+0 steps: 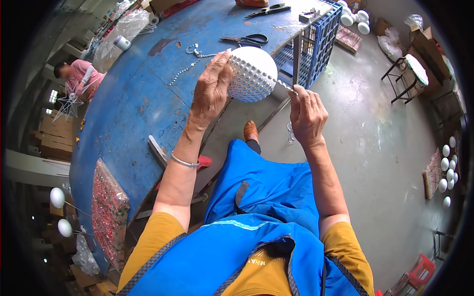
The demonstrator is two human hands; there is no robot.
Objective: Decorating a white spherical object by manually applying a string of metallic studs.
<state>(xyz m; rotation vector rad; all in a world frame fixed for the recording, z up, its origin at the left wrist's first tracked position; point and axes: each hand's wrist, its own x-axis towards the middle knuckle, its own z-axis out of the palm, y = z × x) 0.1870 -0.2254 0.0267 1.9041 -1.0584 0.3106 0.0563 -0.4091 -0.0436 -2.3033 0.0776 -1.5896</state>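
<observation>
A white ball (259, 60) is held up by the table's edge, its lower part wrapped in rows of shiny silver beads. My left hand (212, 89) grips the ball from its left side, fingers curled against it. From the ball's right side a bead strand (281, 84) runs taut to my right hand (308, 113), which pinches it between thumb and fingers. More of a bead string (290, 133) dangles below that hand. Behind my left hand, a loose bead chain (178, 75) trails across the blue table (143, 111).
Black-handled scissors (254, 39) and pliers (269, 10) lie on the table's far part. A blue plastic crate (321, 49) stands right of it. A stool (414, 74) and white balls on sticks (444, 172) are at right. A person in pink (86, 76) works at far left.
</observation>
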